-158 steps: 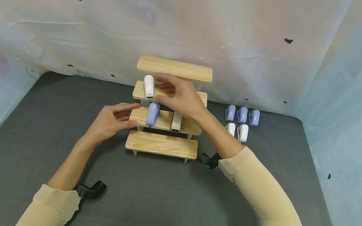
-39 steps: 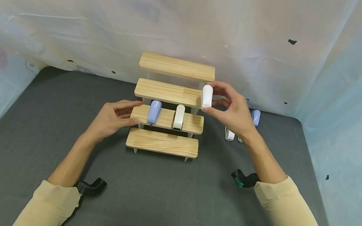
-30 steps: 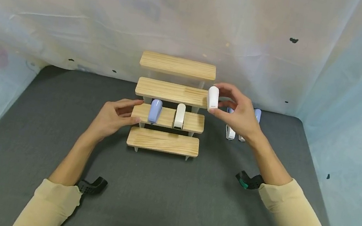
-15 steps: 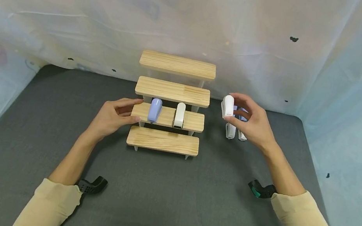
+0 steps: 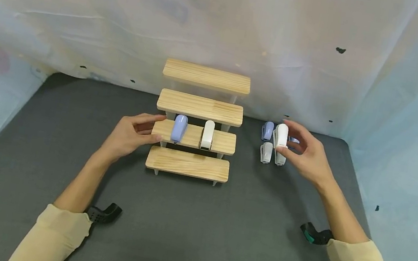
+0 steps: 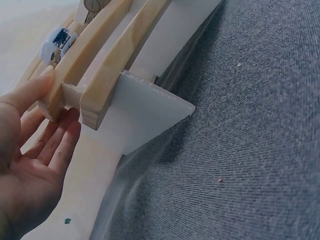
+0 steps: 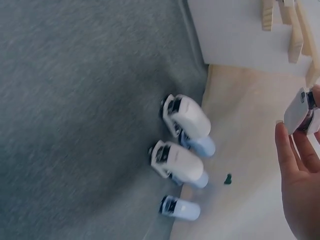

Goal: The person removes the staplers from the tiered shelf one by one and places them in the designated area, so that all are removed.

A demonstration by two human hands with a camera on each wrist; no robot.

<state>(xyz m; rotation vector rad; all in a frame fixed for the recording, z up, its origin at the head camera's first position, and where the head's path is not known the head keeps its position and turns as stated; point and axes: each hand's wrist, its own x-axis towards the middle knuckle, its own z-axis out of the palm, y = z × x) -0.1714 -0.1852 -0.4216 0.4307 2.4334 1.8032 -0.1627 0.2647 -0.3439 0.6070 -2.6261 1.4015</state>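
Head view: a small white stapler with a rounded top (image 5: 281,133) is pinched between the thumb and fingers of the right hand (image 5: 308,158), held up over the loose staplers at the stand's right. By the left hand (image 5: 130,136), the end of the second-lowest board of a four-tier pale wooden stand (image 5: 187,163) is gripped, thumb and fingers set at opposite edges. On that board a glossy periwinkle-blue stapler (image 5: 179,128) and a cream-white stapler (image 5: 207,135) are placed apart.

Two white staplers (image 7: 182,162) and three light-blue staplers (image 7: 181,208) are lined up in rows on the dark grey cloth surface (image 5: 177,226). The area is enclosed behind and at both sides by pale, creased sheeting (image 5: 226,23), marked with small dark patches.

In the head view, one loose white stapler and two blue ones are partly covered by the held stapler and right hand. In the right wrist view, the held stapler and hand are cut off by the frame's edge; the loose staplers are slightly blurred.
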